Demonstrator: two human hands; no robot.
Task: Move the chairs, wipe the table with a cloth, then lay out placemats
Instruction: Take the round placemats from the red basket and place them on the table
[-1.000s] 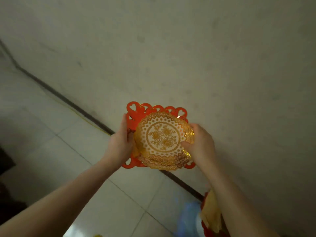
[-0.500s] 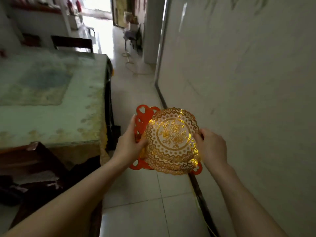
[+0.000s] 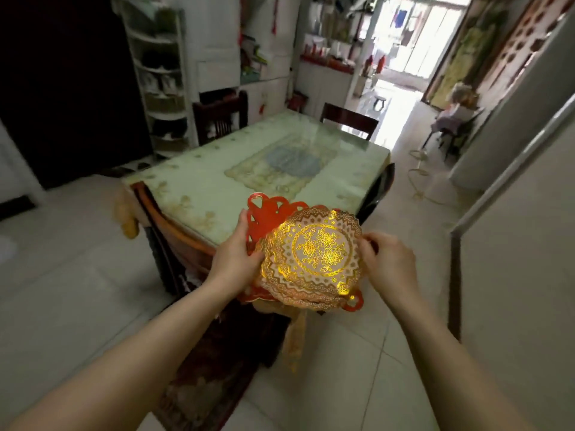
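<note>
Both hands are holding the stack of gold placemats [image 3: 314, 256], with red placemats [image 3: 270, 213] peeking out beneath, in front of the near right corner of the desk [image 3: 249, 169]. The left hand [image 3: 235, 259] is clamping the left edge, grip closed with the thumb on top. The right hand [image 3: 390, 262] is pinching the right edge, grip curled tight. A chair [image 3: 174, 227] is sitting at the desk's near side.

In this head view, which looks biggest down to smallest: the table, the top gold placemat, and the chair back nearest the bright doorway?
1. table
2. gold placemat
3. chair back
The placemat is close to the camera, so its lead over the chair back is only apparent.
</note>
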